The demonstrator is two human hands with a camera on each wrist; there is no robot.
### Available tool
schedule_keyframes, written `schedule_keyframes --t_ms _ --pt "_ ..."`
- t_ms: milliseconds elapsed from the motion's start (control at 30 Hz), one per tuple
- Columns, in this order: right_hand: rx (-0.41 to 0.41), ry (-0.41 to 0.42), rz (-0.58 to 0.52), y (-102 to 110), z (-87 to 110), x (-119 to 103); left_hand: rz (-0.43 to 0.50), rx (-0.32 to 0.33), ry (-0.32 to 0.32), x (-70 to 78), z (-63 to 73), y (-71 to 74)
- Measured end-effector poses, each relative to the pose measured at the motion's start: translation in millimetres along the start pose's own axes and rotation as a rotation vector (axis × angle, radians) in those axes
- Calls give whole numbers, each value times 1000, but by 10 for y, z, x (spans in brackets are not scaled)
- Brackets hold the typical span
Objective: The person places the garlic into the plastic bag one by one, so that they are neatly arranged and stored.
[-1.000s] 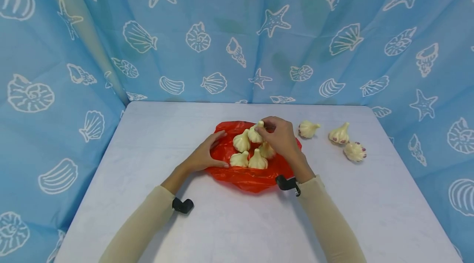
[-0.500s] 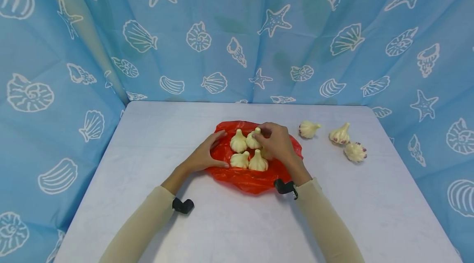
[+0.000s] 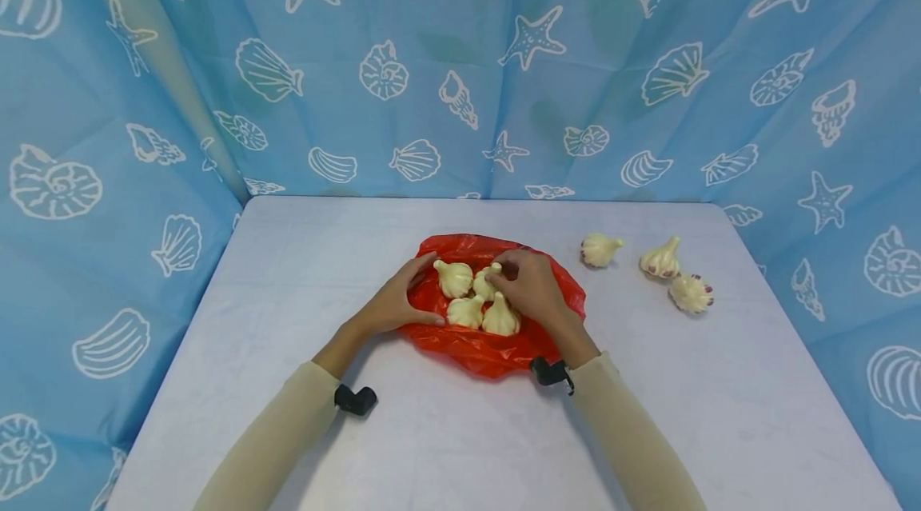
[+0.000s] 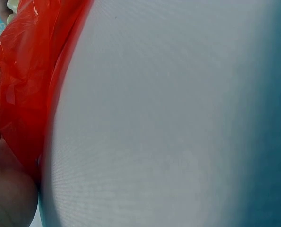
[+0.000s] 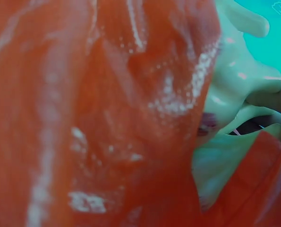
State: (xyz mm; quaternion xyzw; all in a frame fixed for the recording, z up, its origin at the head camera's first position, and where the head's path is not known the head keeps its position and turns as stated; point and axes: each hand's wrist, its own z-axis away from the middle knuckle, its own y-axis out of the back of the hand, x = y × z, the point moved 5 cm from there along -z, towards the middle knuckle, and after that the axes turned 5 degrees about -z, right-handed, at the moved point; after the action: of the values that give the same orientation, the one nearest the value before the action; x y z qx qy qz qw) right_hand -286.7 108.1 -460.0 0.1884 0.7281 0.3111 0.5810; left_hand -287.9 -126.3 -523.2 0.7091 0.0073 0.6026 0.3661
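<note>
A red plastic bag [image 3: 489,355] lies opened out on the table with several garlic bulbs inside. My left hand [image 3: 392,299] rests against its left side, fingers and thumb extended and apart around the edge. My right hand [image 3: 538,289] reaches in from the right and pinches a garlic bulb [image 3: 485,284] near its stem. Close to that bulb lie a tipped bulb [image 3: 455,280], another bulb [image 3: 464,312] and an upright bulb [image 3: 501,317]. Part of the bag's inside is hidden under the right hand. In the right wrist view, the bag [image 5: 131,165] covers much of the bulbs.
Three loose garlic bulbs sit on the white table [image 3: 324,255] right of the bag: one bulb [image 3: 600,250] nearer, then a second bulb [image 3: 660,258] beside a third bulb [image 3: 691,294]. A blue shell-print curtain [image 3: 460,79] hangs behind and at both sides.
The right hand has moved down and slightly left with its garlic bulb, deeper into the bag. A neighbouring bulb has shifted left and tipped over. The left hand stays put.
</note>
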Motion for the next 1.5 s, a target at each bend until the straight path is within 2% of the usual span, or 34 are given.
schedule_keyframes --t_ms 767,967,1200,1333,1500 --pt "-4 -34 8 31 1 56 13 7 -1 30 -10 -10" --pt "18 -41 -44 115 3 14 51 10 -2 33 3 -4" --pt "109 13 -94 421 -24 -94 65 14 -10 40 17 -5" --pt "191 12 -75 696 -56 -70 62 10 -10 156 48 17" --pt "267 -17 -31 1035 -74 77 51 -5 -13 277 88 50"
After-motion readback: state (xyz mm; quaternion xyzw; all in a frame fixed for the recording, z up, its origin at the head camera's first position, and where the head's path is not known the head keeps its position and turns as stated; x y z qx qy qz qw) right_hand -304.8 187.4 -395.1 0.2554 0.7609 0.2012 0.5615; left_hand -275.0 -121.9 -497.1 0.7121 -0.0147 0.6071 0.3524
